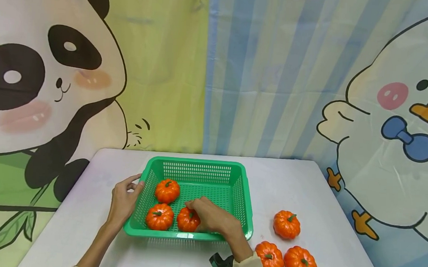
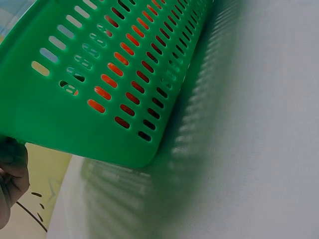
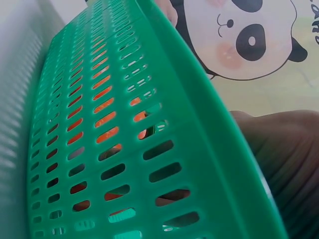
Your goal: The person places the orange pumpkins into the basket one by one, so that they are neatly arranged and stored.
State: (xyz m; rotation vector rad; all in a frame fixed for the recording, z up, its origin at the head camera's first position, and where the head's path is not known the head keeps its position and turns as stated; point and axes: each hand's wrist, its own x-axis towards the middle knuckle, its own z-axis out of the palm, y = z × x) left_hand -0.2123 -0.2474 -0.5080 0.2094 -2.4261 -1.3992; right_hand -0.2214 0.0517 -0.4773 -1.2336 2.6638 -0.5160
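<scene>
A green plastic basket [image 1: 198, 162] with slotted walls stands on the table. My left hand [image 1: 124, 200] grips its left rim; part of that hand [image 2: 11, 174] shows beside the basket wall [image 2: 99, 142] in the left wrist view. Reaching over the front rim, my right hand [image 1: 213, 217] holds a small orange pumpkin [image 1: 186, 221] inside the basket, near the front. Two more orange pumpkins, a rear one [image 1: 167, 191] and a front one [image 1: 159, 217], sit at the basket's left. From the right wrist, the basket wall [image 3: 199, 129] hides the fingertips and most of the pumpkins.
On the white table [image 1: 340, 263], right of the basket, lie three more orange pumpkins: one farther back [image 1: 286, 224], one by my right sleeve [image 1: 269, 259] and one at the right [image 1: 300, 264]. A curtain [image 1: 240, 89] with cartoon animals hangs behind the table.
</scene>
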